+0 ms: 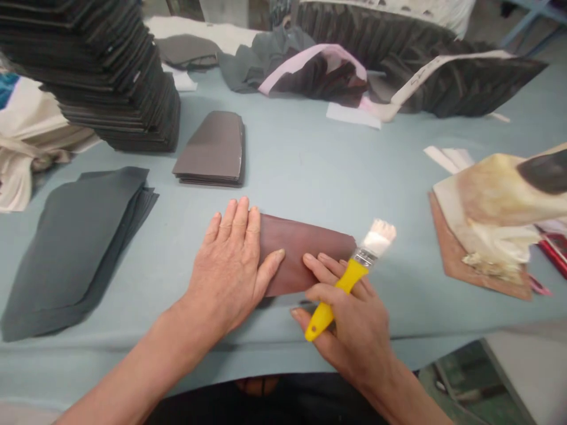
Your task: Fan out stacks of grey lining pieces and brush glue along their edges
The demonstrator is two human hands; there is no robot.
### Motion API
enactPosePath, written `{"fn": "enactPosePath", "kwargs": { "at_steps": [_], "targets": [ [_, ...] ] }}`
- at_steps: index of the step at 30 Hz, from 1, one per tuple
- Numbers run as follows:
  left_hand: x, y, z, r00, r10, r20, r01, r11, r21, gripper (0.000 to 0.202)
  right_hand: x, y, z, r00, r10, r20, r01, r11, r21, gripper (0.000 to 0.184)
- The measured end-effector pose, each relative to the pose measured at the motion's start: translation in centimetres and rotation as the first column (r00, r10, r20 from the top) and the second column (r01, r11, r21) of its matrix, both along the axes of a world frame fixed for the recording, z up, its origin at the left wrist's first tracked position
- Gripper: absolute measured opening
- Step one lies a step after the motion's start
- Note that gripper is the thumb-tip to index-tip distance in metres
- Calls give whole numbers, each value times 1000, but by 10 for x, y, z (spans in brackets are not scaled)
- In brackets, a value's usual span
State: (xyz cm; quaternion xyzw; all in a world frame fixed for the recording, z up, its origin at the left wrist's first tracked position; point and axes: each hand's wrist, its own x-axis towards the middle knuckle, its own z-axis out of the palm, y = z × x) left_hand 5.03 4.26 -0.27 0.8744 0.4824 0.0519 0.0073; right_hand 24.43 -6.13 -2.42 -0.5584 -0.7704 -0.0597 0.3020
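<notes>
A brown leather-like piece (301, 242) lies on the table before me. My left hand (230, 260) rests flat on its left end, fingers stretched out and thumb spread. My right hand (354, 313) holds a paint brush (339, 298) with a yellow handle, its pale bristles pointing up and away from me. The fingertips of that hand press on the right part of the brown piece. Beyond my left hand sits a small stack of grey-brown cut pieces (212, 144).
Dark green-grey sheets (75, 236) lie at the left, below a tall stack of dark pieces (119, 77). A stained glue container (491, 195) stands on a brown board (452, 260) at the right. Bundled dark pieces (465, 82) with paper strips line the back of the pale blue-green tabletop (301, 159).
</notes>
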Motion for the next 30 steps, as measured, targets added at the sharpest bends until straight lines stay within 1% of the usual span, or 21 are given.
{"fn": "enactPosePath", "kwargs": {
  "at_steps": [4,7,10,12,14,19,21,27,29,30],
  "targets": [
    [4,1,4,999,25,-25,-26,999,-37,78,-6,6,22,996,64,-56,-67,997,-41,15],
    [5,1,7,997,29,-77,-34,997,-72,75,-18,17,29,982,120,-148,-133,988,-80,22],
    [5,0,8,994,31,-101,-38,997,-68,71,-23,30,24,969,115,-220,-145,981,-129,24],
    [5,-1,6,995,31,-90,-35,999,-37,70,-18,37,18,968,91,-233,-135,974,-184,21],
    [4,-2,4,997,25,-72,-25,1000,-5,69,-9,42,12,971,72,-229,-124,967,-222,19],
    [4,-3,-1,999,29,-36,-28,998,48,69,7,46,3,988,22,-155,-59,968,-242,17],
    [4,-3,-1,999,32,-34,-31,998,51,69,7,47,0,990,-1,-139,-33,971,-238,19],
    [3,-4,3,999,14,-40,-13,999,45,68,0,47,-4,995,-52,-79,41,989,-139,24],
    [3,-1,6,998,-41,-55,45,996,72,65,-1,47,-5,995,-63,-75,53,990,-131,24],
    [2,2,8,993,-97,-65,103,991,83,62,-1,47,-5,995,-71,-75,60,990,-129,24]
  ]
}}
